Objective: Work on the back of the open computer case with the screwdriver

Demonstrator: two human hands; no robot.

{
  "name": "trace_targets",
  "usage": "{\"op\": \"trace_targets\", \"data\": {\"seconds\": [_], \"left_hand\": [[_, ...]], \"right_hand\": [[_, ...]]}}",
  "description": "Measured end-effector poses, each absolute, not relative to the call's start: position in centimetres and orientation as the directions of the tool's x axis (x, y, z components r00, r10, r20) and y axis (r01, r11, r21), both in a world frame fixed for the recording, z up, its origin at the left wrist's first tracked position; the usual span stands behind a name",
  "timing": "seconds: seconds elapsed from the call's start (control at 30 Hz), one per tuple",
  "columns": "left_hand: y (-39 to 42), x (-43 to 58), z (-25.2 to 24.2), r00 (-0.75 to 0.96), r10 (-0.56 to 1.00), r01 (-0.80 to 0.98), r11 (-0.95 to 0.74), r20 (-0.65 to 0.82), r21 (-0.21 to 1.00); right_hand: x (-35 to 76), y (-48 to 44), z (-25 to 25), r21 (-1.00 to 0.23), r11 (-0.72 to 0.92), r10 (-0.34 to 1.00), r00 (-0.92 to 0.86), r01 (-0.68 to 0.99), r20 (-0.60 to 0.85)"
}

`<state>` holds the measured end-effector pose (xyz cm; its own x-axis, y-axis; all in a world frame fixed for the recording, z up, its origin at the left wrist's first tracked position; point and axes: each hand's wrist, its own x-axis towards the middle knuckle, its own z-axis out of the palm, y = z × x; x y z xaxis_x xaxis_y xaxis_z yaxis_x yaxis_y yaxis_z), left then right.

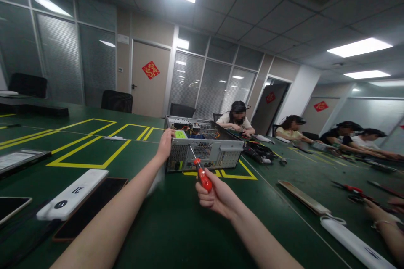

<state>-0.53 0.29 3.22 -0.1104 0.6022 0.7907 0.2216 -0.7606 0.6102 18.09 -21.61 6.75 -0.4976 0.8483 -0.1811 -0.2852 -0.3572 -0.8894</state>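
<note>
An open-topped desktop computer case (pixel 217 158) lies on the green table, its rear panel facing me. Inside it are coloured wires and a yellow-green label (pixel 181 134) near the left corner. My left hand (pixel 166 143) grips the case's upper left edge, its fingertips partly hidden behind the metal. In my right hand (pixel 212 191), closed around the handle, is a red screwdriver (pixel 202 172). Its thin shaft points up and away at the rear panel, below the top edge. Whether the tip touches a screw is too small to tell.
Left of my arm lie a white power bank (pixel 74 193), a dark phone (pixel 91 206) and a hard drive (pixel 22 160). Yellow tape (pixel 78 165) marks the table (pixel 164 235). A black bag (pixel 259 151) sits right of the case. Several people work farther right; a co-worker's hand (pixel 378 212) is near.
</note>
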Motion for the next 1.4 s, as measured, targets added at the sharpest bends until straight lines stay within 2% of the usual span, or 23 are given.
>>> {"op": "trace_targets", "data": {"seconds": [0.1, 0.17, 0.27, 0.37, 0.5, 0.67, 0.9, 1.13, 1.4], "left_hand": [[0.3, -0.5, 3.3, -0.110, 0.601, 0.212, -0.764, 0.791, 0.610], [0.2, -0.5, 3.3, -0.116, 0.597, 0.206, -0.767, 0.793, 0.608], [0.2, -0.4, 3.4, -0.126, 0.593, 0.207, -0.768, 0.795, 0.606], [0.2, -0.5, 3.3, -0.127, 0.600, 0.215, -0.761, 0.790, 0.612], [0.3, -0.5, 3.3, -0.127, 0.602, 0.213, -0.759, 0.788, 0.615], [0.3, -0.6, 3.3, -0.122, 0.599, 0.208, -0.764, 0.791, 0.611], [0.5, -0.5, 3.2, -0.128, 0.589, 0.208, -0.770, 0.798, 0.603], [0.0, -0.6, 3.5, -0.106, 0.601, 0.198, -0.768, 0.792, 0.609], [-0.3, -0.6, 3.7, -0.103, 0.623, 0.207, -0.749, 0.775, 0.629]], "right_hand": [[18.0, -21.9, 7.1, -0.727, -0.455, 0.826, -0.549, -0.514, -0.129], [18.1, -22.1, 7.3, -0.637, -0.487, 0.827, -0.550, -0.597, -0.117], [18.3, -22.2, 7.4, -0.567, -0.515, 0.824, -0.553, -0.643, -0.122], [18.3, -22.1, 7.4, -0.547, -0.511, 0.837, -0.528, -0.663, -0.142], [18.3, -22.0, 7.4, -0.554, -0.484, 0.868, -0.455, -0.678, -0.201], [18.2, -22.1, 7.7, -0.621, -0.469, 0.874, -0.433, -0.628, -0.222], [18.1, -22.0, 7.2, -0.783, -0.394, 0.915, -0.290, -0.481, -0.282], [18.7, -22.1, 7.6, -0.680, -0.548, 0.809, -0.516, -0.487, -0.282], [19.1, -21.3, 6.4, -0.732, -0.497, 0.820, -0.527, -0.466, -0.222]]}}
